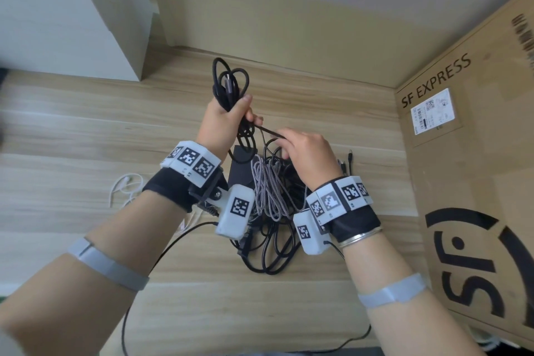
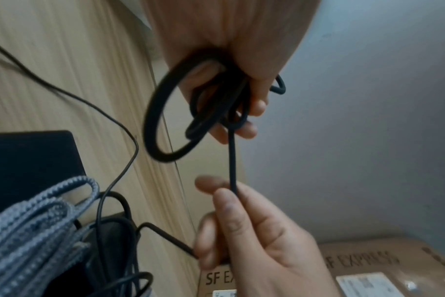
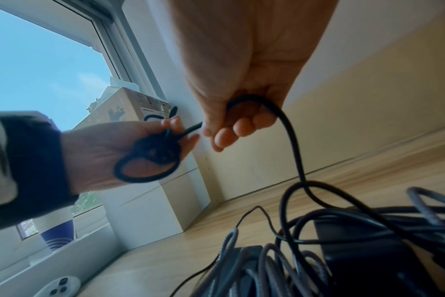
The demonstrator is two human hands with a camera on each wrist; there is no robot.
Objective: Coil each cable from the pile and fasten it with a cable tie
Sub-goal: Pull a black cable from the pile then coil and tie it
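The cardboard box [image 1: 474, 170] standing along the right edge of the wooden desk [image 1: 86, 130] reads "SF EXPRESS" in black, with a white shipping label [image 1: 432, 111] whose print is too small to read. The left hand [image 1: 222, 121] is raised over the far middle of the desk, clenched round several loops of a black braided cable [image 1: 229, 82]; a taut stretch runs right to the right hand [image 1: 306, 153], which pinches it between thumb and fingers. Beneath the wrists lies the pile of cables [image 1: 271, 211], with a grey braided cable [image 1: 267, 191] on top of a black power brick [image 1: 239, 165]. A white earphone cable [image 1: 124, 185] lies apart to the left, where the desk is bare. Only the right wrist view shows a window [image 3: 43, 60] behind the left hand.
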